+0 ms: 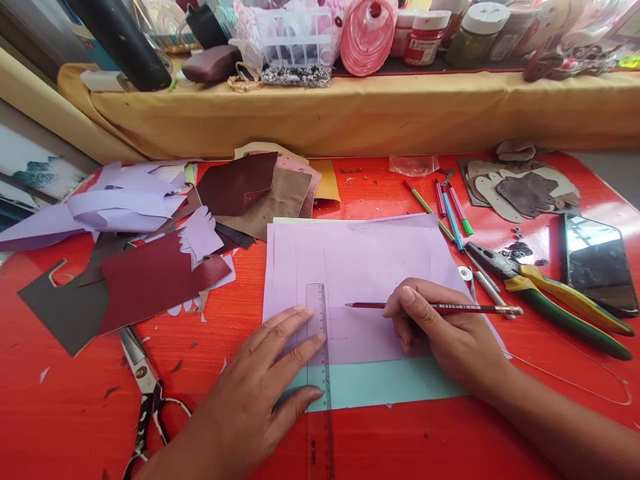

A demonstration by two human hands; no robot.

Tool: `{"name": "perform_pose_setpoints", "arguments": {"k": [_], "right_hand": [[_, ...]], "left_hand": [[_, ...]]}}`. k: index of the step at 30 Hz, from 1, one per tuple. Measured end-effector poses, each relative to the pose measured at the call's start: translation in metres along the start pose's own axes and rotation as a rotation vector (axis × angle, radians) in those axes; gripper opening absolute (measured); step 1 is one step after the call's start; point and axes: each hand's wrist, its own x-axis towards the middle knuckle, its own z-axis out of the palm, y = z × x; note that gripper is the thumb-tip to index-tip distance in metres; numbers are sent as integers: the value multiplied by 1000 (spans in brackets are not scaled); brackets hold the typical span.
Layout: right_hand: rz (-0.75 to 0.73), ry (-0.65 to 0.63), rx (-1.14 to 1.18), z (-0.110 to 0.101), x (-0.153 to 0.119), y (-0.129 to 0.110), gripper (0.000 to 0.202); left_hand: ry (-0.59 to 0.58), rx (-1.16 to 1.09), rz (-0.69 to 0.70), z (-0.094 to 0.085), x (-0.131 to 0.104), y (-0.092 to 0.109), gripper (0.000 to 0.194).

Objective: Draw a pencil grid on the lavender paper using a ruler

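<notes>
A lilac sheet of paper (pixel 380 267) with thin pencil lines lies over a turquoise sheet (pixel 385 385) on the red table. Along one of those lines rests a clear plastic ruler (pixel 316 367), running toward my body. My left hand (pixel 270 373) lies across it with fingers spread, the fingertips pressing its surface. In my right hand (pixel 440 327) is a dark red and black pencil (pixel 460 308), pinched between thumb and fingers. Its point faces left, a little right of the ruler and the drawn lines. Whether the tip touches the paper, I cannot tell.
Scissors (pixel 145 387) and leather scraps (pixel 145 280) lie at left, beside crumpled lilac paper (pixel 120 200). On the right are pliers (pixel 545 293), a phone (pixel 597 260), felt-tip pens (pixel 453 213) and cut leather pieces (pixel 525 187). A cloth-covered ledge (pixel 320 117) with jars runs along the back.
</notes>
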Motion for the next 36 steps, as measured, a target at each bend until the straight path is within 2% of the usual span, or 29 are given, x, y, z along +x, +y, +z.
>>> {"name": "perform_pose_setpoints", "arguments": {"k": [10,16,36], "right_hand": [[-15,-5,-18,1,1,-1,56],[-8,-8,-21,1,1,-2,55],[-3,-12,-38,0,1,0,55]], "left_hand": [[44,11,35,-1,5,3,44],[22,-7,18,1,4,3,46],[64,6,50,-2,7,4,42]]}}
